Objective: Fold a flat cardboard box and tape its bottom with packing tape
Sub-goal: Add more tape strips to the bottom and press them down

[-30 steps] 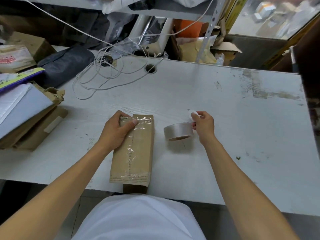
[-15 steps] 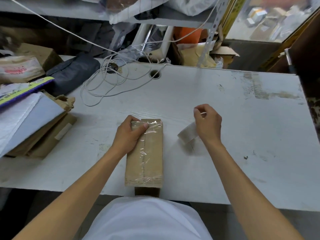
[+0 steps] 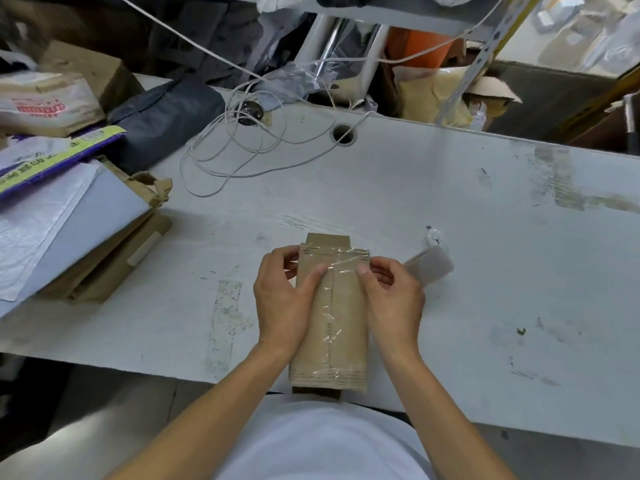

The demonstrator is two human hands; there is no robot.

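The left hand point(image 3: 282, 299) grips the left side of the cardboard box point(image 3: 332, 323), its thumb laid across the taped top face and its fingers curled round the far left corner. The right hand point(image 3: 391, 299) grips the opposite side in the same way, thumb pressed on the top face beside the clear tape point(image 3: 337, 289), fingers bent round the right edge. The two thumbs lie near each other, apart, either side of the taped seam. The box is narrow and long, lying lengthwise toward the person at the near edge of the white table point(image 3: 485, 271), its near end reaching past that edge. A cardboard flap shows beyond the far end, past the fingertips.

Just right of the right hand, the tape roll point(image 3: 429, 268) lies on the table, partly hidden by the fingers; it seems to rest tilted, though the blur makes that uncertain. A small white object point(image 3: 433, 237) sits just behind it.

Farther out on the left lies a stack of flat cardboard and white plastic mailers point(image 3: 65, 230). A loose white cord point(image 3: 235, 157) loops across the far part of the table near a round cable hole point(image 3: 344, 134), and a dark grey bag point(image 3: 166, 123) sits at the far left corner.
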